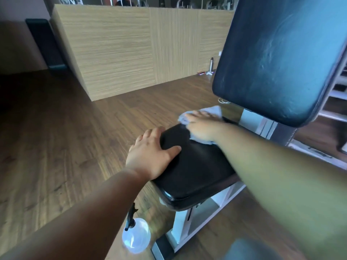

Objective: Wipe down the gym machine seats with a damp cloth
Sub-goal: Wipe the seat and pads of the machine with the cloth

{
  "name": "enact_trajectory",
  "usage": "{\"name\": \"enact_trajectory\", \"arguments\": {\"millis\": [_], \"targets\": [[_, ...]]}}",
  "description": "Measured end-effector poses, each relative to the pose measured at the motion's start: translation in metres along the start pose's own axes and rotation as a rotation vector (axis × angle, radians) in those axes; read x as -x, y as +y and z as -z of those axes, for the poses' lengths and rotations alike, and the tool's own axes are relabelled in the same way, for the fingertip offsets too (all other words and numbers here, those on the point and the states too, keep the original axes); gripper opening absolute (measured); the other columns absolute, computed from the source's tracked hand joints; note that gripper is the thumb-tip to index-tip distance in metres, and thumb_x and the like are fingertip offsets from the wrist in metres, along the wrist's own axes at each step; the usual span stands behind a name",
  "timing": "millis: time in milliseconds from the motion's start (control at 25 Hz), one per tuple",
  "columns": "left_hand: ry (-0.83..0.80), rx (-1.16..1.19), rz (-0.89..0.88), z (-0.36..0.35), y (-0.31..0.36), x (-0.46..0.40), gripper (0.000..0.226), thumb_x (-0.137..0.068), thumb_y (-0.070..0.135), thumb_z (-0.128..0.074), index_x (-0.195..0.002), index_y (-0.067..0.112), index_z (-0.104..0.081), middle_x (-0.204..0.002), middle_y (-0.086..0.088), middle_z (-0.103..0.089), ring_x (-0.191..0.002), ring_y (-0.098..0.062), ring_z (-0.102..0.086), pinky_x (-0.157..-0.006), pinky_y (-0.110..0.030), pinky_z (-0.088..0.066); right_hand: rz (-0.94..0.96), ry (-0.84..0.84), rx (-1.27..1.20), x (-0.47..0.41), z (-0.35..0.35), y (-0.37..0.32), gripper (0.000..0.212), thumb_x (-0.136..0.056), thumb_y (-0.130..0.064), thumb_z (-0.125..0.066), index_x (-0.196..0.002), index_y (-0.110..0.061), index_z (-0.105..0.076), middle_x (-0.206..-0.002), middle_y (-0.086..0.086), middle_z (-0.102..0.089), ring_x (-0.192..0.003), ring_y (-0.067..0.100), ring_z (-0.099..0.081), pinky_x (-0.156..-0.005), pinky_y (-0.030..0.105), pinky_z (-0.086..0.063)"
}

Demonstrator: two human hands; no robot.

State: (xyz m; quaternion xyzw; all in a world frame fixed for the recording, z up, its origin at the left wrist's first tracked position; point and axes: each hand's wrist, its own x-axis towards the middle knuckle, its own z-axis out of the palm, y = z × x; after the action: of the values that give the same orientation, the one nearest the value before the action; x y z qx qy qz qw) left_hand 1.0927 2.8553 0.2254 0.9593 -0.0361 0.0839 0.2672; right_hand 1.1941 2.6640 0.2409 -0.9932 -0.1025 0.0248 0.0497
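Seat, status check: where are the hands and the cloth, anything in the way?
Right hand flat on cloth at seat rear. Left hand braces seat's left edge. Spray bottle on floor, clear of wiping.

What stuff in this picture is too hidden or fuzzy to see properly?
All in the head view:
- Cloth: mostly under the right hand, so its full shape is hidden.
- Seat: the right forearm covers its right side.
- Backrest: cut off by the top and right edges.
- Spray bottle: blurred; how full it is cannot be told.
- Small things on the floor by the bottle at the wall: too small to name.
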Motion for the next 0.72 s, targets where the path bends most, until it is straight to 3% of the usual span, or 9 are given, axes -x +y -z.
{"name": "enact_trajectory", "arguments": {"millis": [80, 200, 280, 360, 440, 520, 600, 640, 720], "targets": [[-0.010, 0.039, 0.011, 0.001, 0.001, 0.003, 0.093, -0.078, 0.068, -0.060, -0.155, 0.040, -0.015, -0.158, 0.003, -0.033, -0.144, -0.024, -0.029, -0.115, -0.040, -0.025, 0.207, -0.008, 0.018, 0.021, -0.013, -0.033, 0.053, -0.100, -0.038, -0.033, -0.152, -0.035, -0.030, -0.163, -0.006, -0.020, -0.151, 0.022, -0.015, -0.122, 0.045, -0.011], [-0.021, 0.034, -0.023, 0.002, 0.001, 0.006, 0.097, -0.080, 0.068, -0.058, -0.156, 0.041, -0.004, -0.159, 0.002, -0.029, -0.145, -0.025, -0.026, -0.115, -0.040, -0.023, 0.409, 0.004, -0.153, 0.076, -0.018, -0.005, 0.054, -0.101, -0.039, -0.023, -0.155, -0.040, -0.021, -0.165, -0.017, -0.007, -0.151, 0.002, 0.001, -0.124, 0.034, 0.000], [-0.007, 0.041, -0.022, 0.001, 0.001, 0.006, 0.090, -0.083, 0.066, -0.055, -0.156, 0.042, -0.007, -0.157, 0.001, -0.033, -0.144, -0.026, -0.029, -0.115, -0.041, -0.024, 0.294, -0.004, -0.212, 0.085, -0.011, 0.040, 0.053, -0.100, -0.036, -0.020, -0.152, -0.044, -0.028, -0.164, -0.020, -0.012, -0.149, -0.004, -0.004, -0.123, 0.028, -0.002], [0.007, 0.035, -0.021, -0.001, 0.001, 0.006, 0.083, -0.085, 0.066, -0.050, -0.155, 0.042, -0.011, -0.155, 0.003, -0.035, -0.143, -0.025, -0.030, -0.115, -0.043, -0.026, 0.055, 0.013, -0.141, 0.068, -0.002, 0.068, 0.053, -0.103, -0.028, -0.020, -0.154, -0.039, -0.026, -0.165, -0.014, -0.013, -0.150, 0.004, -0.007, -0.122, 0.029, -0.004], [0.011, 0.022, -0.012, -0.002, 0.000, 0.004, 0.080, -0.087, 0.065, -0.048, -0.155, 0.043, -0.012, -0.156, 0.002, -0.035, -0.143, -0.025, -0.030, -0.115, -0.043, -0.026, -0.102, 0.048, -0.041, 0.044, 0.004, 0.053, 0.055, -0.100, -0.028, -0.019, -0.154, -0.035, -0.027, -0.164, -0.008, -0.018, -0.151, 0.014, -0.014, -0.121, 0.035, -0.011], [0.014, 0.037, -0.005, -0.001, 0.000, 0.005, 0.077, -0.089, 0.062, -0.048, -0.155, 0.044, -0.012, -0.157, 0.001, -0.033, -0.144, -0.025, -0.028, -0.116, -0.043, -0.024, -0.062, 0.067, -0.066, 0.039, 0.003, 0.016, 0.052, -0.097, -0.028, -0.022, -0.148, -0.035, -0.036, -0.159, -0.007, -0.029, -0.149, 0.018, -0.024, -0.119, 0.038, -0.020], [0.015, 0.116, -0.002, -0.001, 0.000, 0.008, 0.068, -0.094, 0.060, -0.044, -0.154, 0.046, -0.014, -0.157, 0.002, -0.033, -0.145, -0.022, -0.027, -0.116, -0.042, -0.021, 0.103, 0.054, -0.125, 0.059, -0.013, -0.014, 0.053, -0.103, -0.028, -0.023, -0.155, -0.034, -0.025, -0.165, -0.008, -0.015, -0.152, 0.015, -0.011, -0.122, 0.040, -0.011], [0.016, 0.180, 0.002, -0.001, 0.000, 0.009, 0.064, -0.095, 0.060, -0.041, -0.153, 0.046, -0.017, -0.156, 0.002, -0.034, -0.145, -0.021, -0.027, -0.116, -0.042, -0.021, 0.201, 0.037, -0.217, 0.075, -0.014, -0.019, 0.052, -0.105, -0.027, -0.024, -0.156, -0.033, -0.023, -0.166, -0.010, -0.011, -0.152, 0.010, -0.007, -0.123, 0.038, -0.007], [0.067, 0.211, -0.028, 0.002, -0.001, 0.012, 0.061, -0.093, 0.065, -0.037, -0.150, 0.044, -0.026, -0.151, 0.004, -0.038, -0.142, -0.019, -0.030, -0.115, -0.044, -0.022, 0.296, -0.100, -0.715, 0.113, -0.001, -0.016, 0.048, -0.104, -0.019, -0.030, -0.150, -0.030, -0.040, -0.160, -0.015, -0.029, -0.147, 0.001, -0.020, -0.122, 0.027, -0.013]]}}
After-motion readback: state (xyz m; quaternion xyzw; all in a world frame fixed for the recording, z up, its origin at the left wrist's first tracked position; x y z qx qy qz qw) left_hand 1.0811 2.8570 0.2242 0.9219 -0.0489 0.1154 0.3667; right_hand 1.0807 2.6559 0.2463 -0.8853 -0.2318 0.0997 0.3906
